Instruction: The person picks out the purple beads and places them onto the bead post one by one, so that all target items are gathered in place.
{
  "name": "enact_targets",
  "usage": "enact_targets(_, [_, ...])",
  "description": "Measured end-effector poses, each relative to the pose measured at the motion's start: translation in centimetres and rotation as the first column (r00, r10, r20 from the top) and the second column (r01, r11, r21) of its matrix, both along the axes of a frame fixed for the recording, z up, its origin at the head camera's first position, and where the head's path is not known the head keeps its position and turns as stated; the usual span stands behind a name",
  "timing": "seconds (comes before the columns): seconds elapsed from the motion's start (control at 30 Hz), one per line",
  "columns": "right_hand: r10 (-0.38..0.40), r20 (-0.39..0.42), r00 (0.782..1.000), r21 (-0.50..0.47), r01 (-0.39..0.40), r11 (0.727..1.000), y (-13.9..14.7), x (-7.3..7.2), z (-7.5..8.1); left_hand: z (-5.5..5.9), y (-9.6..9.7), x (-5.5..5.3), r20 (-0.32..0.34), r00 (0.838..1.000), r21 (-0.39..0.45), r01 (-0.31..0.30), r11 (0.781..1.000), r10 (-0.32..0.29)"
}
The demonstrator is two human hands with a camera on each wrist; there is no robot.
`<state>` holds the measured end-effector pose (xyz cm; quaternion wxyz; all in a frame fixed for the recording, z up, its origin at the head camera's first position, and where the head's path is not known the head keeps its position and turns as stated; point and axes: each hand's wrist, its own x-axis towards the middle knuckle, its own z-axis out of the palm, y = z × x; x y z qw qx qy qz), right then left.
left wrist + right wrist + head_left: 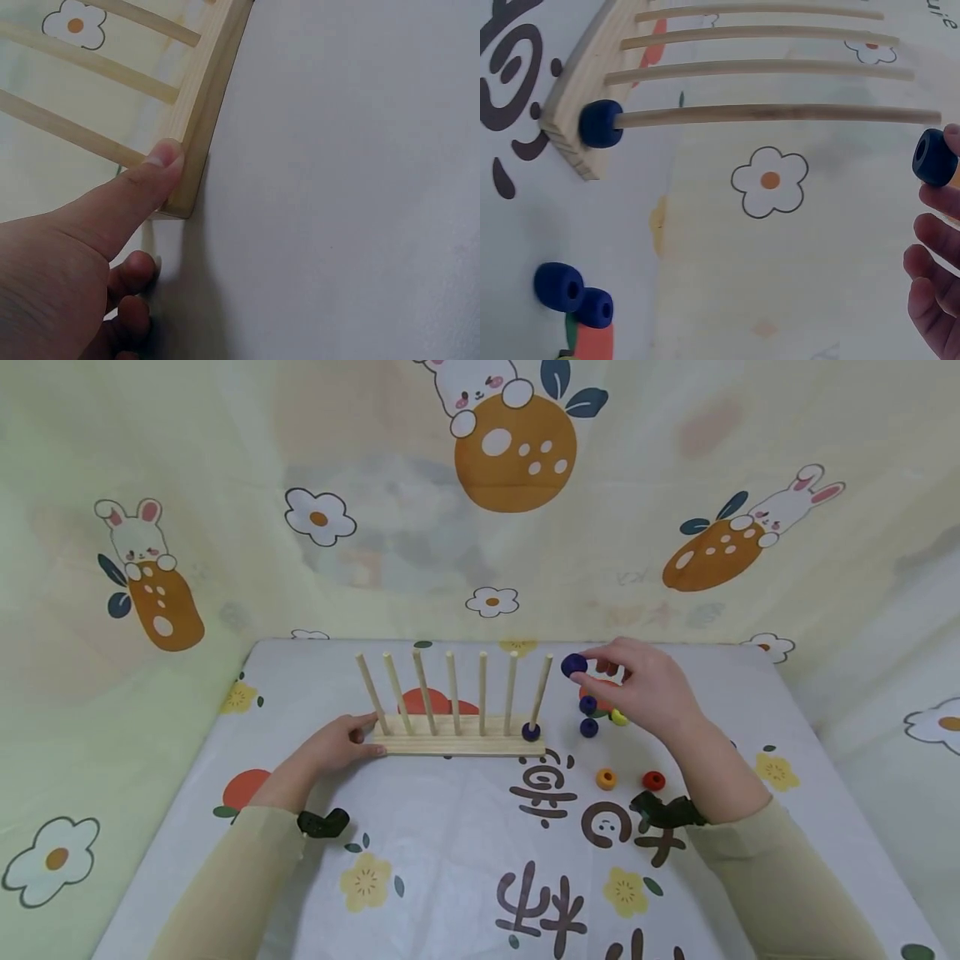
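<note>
A wooden peg stand (pixel 461 743) with several upright rods stands on the table. My left hand (pixel 337 745) grips its left end, the thumb (pixel 154 176) lying on the base; the fingertips behind the base are hidden. One dark blue bead (pixel 601 124) sits at the bottom of the rightmost rod (pixel 780 114). My right hand (pixel 637 683) pinches another blue bead (pixel 574 666) between thumb and finger, close to that rod's top but apart from it. The held bead's hole shows in the right wrist view.
Two blue beads (pixel 588 727) lie right of the stand, with a yellow bead (pixel 618 717) near them. An orange bead (pixel 606 779) and a red bead (pixel 654 781) lie closer to me. A printed cloth (pixel 435 843) covers the table, and a printed curtain (pixel 405 568) hangs behind.
</note>
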<state>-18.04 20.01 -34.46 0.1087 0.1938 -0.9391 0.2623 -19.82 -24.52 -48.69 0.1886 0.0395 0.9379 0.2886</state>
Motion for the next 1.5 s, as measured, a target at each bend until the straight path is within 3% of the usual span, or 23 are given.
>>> enact_targets(0.43, [-0.006, -0.003, 1.0, -0.036, 0.006, 0.999, -1.4, -0.4, 2.3, 0.3, 0.1, 0.2, 0.011, 1.0, 0.0, -0.014, 1.0, 0.014])
enact_targets(1.1, [0.004, 0.003, 1.0, -0.003, -0.004, 1.0, -2.6, -0.7, 2.1, 0.1, 0.2, 0.3, 0.023, 0.999, 0.014, -0.025, 1.0, 0.025])
enact_targets(1.5, [-0.024, 0.074, 0.997, -0.032, 0.026, 0.999, -3.4, -0.6, 1.5, -0.2, 0.0, 0.1, 0.03, 0.999, 0.012, -0.025, 1.0, 0.025])
